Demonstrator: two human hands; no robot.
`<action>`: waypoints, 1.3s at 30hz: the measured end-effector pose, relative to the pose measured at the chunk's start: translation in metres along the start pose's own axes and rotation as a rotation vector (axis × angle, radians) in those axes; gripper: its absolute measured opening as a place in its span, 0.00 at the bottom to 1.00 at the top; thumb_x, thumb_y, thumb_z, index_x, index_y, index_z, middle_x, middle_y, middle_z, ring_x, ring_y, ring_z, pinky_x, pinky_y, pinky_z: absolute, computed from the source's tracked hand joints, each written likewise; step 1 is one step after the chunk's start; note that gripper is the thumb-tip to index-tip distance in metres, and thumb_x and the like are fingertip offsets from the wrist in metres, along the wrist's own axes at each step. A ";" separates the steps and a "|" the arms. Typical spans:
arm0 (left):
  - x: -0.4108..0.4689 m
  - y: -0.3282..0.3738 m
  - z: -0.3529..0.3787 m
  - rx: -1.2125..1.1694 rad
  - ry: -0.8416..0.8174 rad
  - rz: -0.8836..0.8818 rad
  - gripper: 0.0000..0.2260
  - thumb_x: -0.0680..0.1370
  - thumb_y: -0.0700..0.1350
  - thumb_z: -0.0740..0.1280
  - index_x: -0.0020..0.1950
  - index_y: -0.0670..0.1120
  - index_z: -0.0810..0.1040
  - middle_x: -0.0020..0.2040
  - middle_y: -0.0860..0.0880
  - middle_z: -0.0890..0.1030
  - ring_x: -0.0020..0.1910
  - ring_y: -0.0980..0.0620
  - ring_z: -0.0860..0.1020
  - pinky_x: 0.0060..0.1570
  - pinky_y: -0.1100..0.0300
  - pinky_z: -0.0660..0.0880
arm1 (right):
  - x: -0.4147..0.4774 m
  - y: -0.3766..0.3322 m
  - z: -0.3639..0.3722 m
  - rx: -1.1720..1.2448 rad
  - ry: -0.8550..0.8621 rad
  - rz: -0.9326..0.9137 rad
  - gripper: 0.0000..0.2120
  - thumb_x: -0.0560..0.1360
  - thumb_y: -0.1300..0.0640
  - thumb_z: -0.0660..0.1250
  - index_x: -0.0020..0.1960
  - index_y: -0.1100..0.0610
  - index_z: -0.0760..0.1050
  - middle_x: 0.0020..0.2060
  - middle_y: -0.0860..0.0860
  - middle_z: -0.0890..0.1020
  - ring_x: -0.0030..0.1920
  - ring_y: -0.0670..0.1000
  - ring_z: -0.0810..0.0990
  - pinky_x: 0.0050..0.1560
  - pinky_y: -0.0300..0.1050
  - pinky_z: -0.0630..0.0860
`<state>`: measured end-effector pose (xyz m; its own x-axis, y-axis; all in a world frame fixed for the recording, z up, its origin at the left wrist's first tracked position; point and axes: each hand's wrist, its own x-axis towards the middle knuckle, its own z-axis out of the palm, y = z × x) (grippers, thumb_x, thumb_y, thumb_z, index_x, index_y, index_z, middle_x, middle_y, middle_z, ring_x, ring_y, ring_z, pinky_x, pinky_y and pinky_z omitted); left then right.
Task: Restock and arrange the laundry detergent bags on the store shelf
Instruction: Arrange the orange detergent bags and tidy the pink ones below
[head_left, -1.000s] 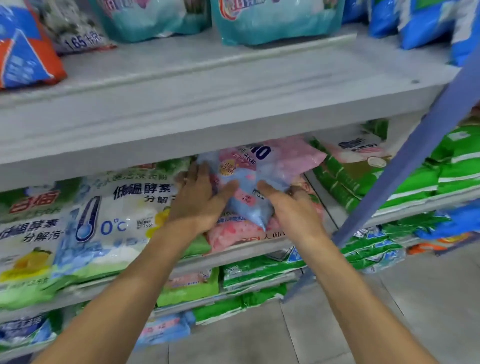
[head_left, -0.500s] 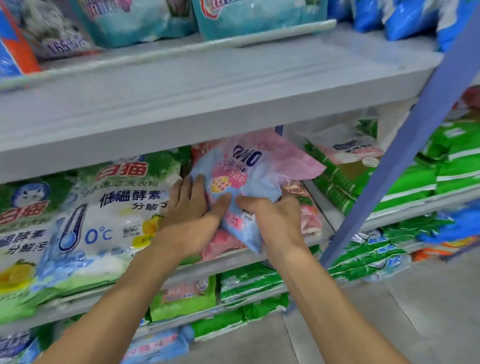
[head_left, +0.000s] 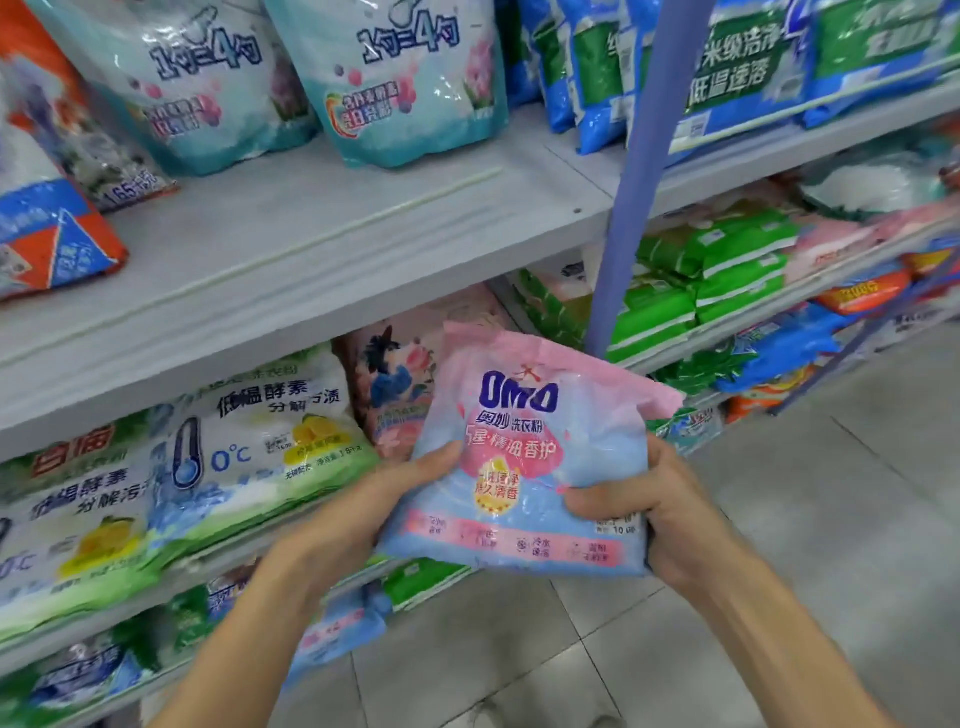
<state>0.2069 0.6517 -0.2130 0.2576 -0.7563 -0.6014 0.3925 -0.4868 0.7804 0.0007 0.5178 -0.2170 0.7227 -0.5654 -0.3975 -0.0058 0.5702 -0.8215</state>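
A pink and blue OMO detergent bag is held upright in front of the middle shelf, clear of it. My left hand grips its lower left edge. My right hand grips its lower right side, thumb across the front. Behind the bag, a pink bag with a blue figure lies in the shelf slot. Green and white 0°C bags lie to the left on the same level.
Teal bags and an orange and blue bag stand on the upper shelf. A blue shelf upright rises at right, with green bags stacked beyond it. Grey floor tiles lie below right.
Both hands have pulled the OMO bag out of the shelf slot toward me and turned it upright, front facing me. The view has tilted up.
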 end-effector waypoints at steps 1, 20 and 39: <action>-0.005 -0.001 0.012 -0.066 -0.026 -0.052 0.17 0.68 0.52 0.76 0.53 0.44 0.87 0.53 0.42 0.87 0.47 0.47 0.87 0.46 0.55 0.84 | -0.013 -0.007 -0.005 -0.019 -0.001 -0.005 0.28 0.52 0.75 0.72 0.53 0.67 0.82 0.46 0.63 0.87 0.43 0.63 0.87 0.41 0.57 0.85; -0.018 0.106 0.285 0.006 -0.390 0.444 0.31 0.54 0.56 0.86 0.53 0.47 0.87 0.52 0.44 0.87 0.47 0.47 0.87 0.43 0.55 0.83 | -0.192 -0.178 -0.170 0.002 0.436 -0.439 0.20 0.70 0.59 0.73 0.61 0.61 0.81 0.51 0.61 0.87 0.46 0.58 0.88 0.42 0.51 0.85; 0.128 0.185 0.522 -0.071 -0.375 0.366 0.16 0.78 0.53 0.66 0.61 0.46 0.81 0.57 0.40 0.85 0.54 0.38 0.85 0.59 0.38 0.79 | -0.159 -0.318 -0.388 0.164 0.472 -0.416 0.18 0.79 0.47 0.65 0.63 0.57 0.81 0.55 0.60 0.86 0.51 0.60 0.87 0.52 0.58 0.84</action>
<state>-0.1485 0.2368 -0.0561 0.0601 -0.9820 -0.1791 0.3988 -0.1409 0.9062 -0.3810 0.1952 -0.0513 0.2602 -0.9385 -0.2270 0.3417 0.3094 -0.8874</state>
